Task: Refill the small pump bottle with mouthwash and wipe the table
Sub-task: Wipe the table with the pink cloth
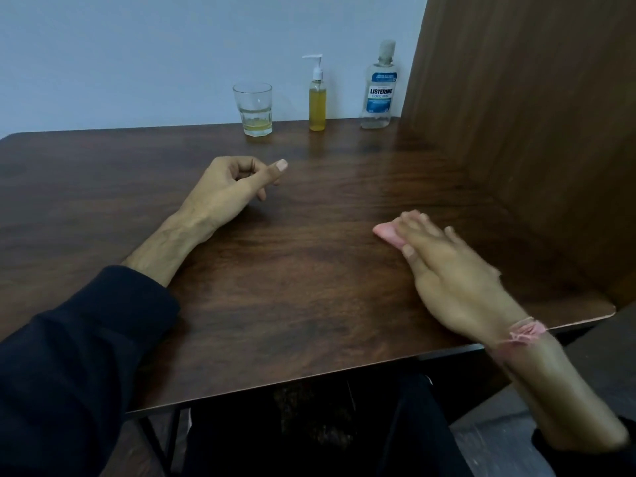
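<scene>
The small pump bottle (pixel 317 105) stands upright at the far edge of the desk (pixel 292 270), close to the pale wall (pixel 137 56). It has a white pump on top and is nearly full of yellow liquid. Just to its right, near the far right corner of the desk, stands the mouthwash bottle (pixel 378 94). It is clear, has a blue and white label, and looks almost empty. To the left of the pump bottle stands a glass (pixel 254 110) with a little yellow liquid at the bottom. The three things stand in a row and do not touch each other.

The right hand (pixel 454 270) lies flat near the right edge of the desk. Its fingers are straight and press down on a small pink cloth (pixel 387 234), which peeks out under the fingertips. The hand looks a bit blurry. A pink thread band (pixel 526 330) is tied around the wrist.

The left hand (pixel 230 191) rests on the middle of the desk, well apart from the bottles. Its fingers are loosely curled and it holds nothing. The arm has a dark sleeve (pixel 75 356).

A brown wooden panel (pixel 533 115) stands along the right edge of the desk.
</scene>
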Demonstrator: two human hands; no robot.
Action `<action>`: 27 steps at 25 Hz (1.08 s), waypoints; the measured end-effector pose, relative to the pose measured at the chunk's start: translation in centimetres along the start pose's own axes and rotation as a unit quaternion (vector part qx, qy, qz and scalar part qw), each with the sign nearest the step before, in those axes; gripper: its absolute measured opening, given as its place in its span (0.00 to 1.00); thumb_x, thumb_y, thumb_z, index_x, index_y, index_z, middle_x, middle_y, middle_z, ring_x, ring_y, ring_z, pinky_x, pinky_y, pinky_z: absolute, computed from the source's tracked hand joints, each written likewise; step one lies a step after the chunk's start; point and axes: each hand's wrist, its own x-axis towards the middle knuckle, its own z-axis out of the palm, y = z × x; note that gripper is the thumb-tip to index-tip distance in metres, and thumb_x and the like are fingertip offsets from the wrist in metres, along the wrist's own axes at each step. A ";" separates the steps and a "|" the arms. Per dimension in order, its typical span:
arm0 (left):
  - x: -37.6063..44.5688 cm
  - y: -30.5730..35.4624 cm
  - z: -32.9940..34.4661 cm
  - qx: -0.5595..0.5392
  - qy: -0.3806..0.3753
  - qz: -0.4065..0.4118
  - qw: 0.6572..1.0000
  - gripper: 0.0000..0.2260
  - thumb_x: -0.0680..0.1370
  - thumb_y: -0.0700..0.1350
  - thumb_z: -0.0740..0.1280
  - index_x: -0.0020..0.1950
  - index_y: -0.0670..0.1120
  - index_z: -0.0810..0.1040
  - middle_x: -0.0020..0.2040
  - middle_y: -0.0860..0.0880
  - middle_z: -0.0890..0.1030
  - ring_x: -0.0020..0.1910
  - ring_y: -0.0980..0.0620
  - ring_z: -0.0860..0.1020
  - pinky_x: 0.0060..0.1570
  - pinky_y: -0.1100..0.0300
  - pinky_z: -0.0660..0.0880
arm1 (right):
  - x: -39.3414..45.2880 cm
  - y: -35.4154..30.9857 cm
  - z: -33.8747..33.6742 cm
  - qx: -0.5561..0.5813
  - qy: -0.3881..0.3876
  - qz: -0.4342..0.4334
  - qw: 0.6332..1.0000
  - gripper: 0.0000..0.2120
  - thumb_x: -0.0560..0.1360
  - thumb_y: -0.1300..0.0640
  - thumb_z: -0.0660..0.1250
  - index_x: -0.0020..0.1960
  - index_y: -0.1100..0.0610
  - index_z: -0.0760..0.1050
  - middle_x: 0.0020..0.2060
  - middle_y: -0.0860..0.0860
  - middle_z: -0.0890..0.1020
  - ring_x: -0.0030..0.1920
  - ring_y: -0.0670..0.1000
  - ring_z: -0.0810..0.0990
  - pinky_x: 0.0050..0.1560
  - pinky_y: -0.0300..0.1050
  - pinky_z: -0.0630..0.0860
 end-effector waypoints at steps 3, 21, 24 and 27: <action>-0.2 0.1 0.0 -0.005 0.002 0.003 1.000 0.30 0.74 0.79 0.74 0.35 0.52 0.84 0.51 0.56 0.92 0.59 0.63 0.87 0.62 0.53 0.75 | -1.7 -5.5 2.7 -0.006 0.003 -0.107 0.994 0.26 0.90 0.56 0.54 0.87 0.46 0.58 0.87 0.41 0.56 0.86 0.39 0.47 0.85 0.41 0.40; 0.1 -0.7 -0.2 -0.028 0.024 0.006 0.999 0.34 0.68 0.82 0.75 0.45 0.50 0.88 0.41 0.48 0.88 0.48 0.43 0.86 0.57 0.48 0.75 | 4.8 -5.6 2.8 0.031 -0.067 -0.175 0.982 0.31 0.86 0.62 0.55 0.86 0.42 0.60 0.88 0.44 0.54 0.87 0.44 0.44 0.84 0.49 0.39; 0.2 -1.3 -0.4 -0.034 0.024 0.008 0.999 0.35 0.69 0.82 0.75 0.49 0.49 0.89 0.36 0.51 0.84 0.40 0.52 0.81 0.54 0.48 0.76 | 0.3 -4.8 4.1 0.014 -0.037 -0.236 0.971 0.29 0.86 0.55 0.54 0.87 0.47 0.58 0.87 0.41 0.55 0.86 0.38 0.45 0.84 0.41 0.38; 0.1 -1.8 -0.3 -0.017 0.023 0.006 1.000 0.34 0.70 0.81 0.74 0.52 0.51 0.90 0.36 0.52 0.85 0.37 0.58 0.81 0.51 0.51 0.75 | 2.8 -1.4 2.2 0.010 -0.041 -0.165 0.985 0.28 0.89 0.57 0.54 0.88 0.45 0.54 0.86 0.37 0.52 0.83 0.33 0.41 0.83 0.35 0.37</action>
